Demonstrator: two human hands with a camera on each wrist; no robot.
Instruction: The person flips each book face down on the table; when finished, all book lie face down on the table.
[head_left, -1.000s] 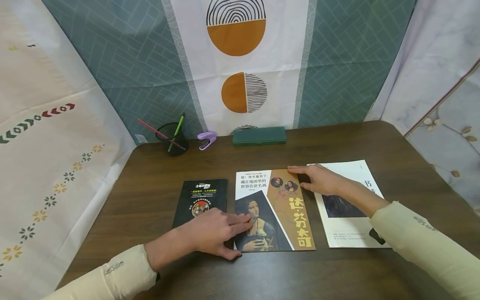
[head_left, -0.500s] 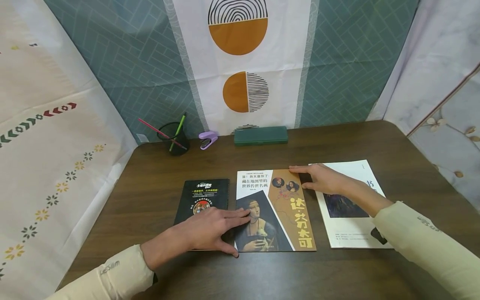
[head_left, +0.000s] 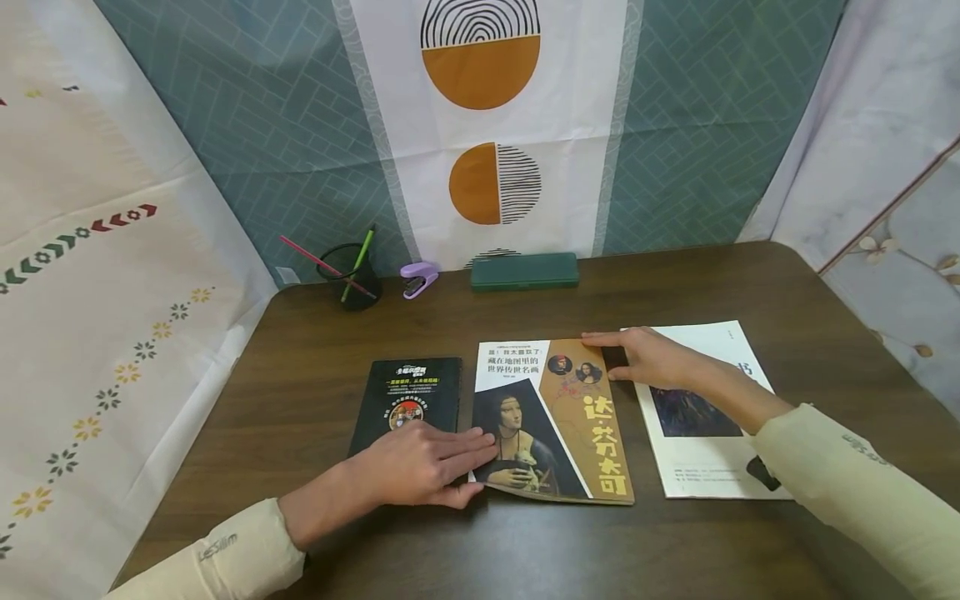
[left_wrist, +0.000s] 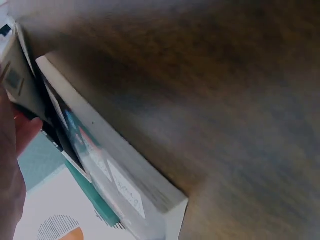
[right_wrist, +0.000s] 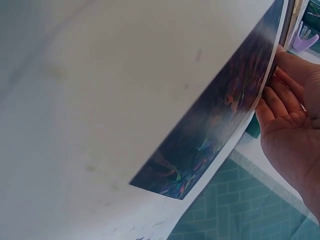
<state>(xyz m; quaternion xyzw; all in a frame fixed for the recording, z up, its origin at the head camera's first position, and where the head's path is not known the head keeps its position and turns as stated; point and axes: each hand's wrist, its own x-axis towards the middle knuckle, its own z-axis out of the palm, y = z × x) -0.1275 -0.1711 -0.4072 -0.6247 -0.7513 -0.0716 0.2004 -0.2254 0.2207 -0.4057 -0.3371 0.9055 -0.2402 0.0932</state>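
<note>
In the head view a book with a painted portrait and an ochre strip (head_left: 555,408) lies mid-table. Its lower left edge is bowed up from the tabletop. My left hand (head_left: 416,467) pinches that corner, fingers on the cover and thumb at the edge. At the upper right corner my right hand (head_left: 660,358) holds the book, index finger at the top edge, thumb at the right side. A black book (head_left: 397,392) sits partly under my left forearm and hand. Beneath my right wrist lies a white book (head_left: 697,467) with a dark picture, seen close in the right wrist view.
Along the back of the brown table (head_left: 562,550) stand a black mesh pen cup (head_left: 360,290) with a pink and a green pencil, a purple stapler (head_left: 418,279) and a dark green case (head_left: 525,272). Patterned cloths hang behind and at the sides.
My left fingers have drawn back toward the portrait book's left edge, and its lower left edge has risen. My right hand keeps its place at the upper right corner.
</note>
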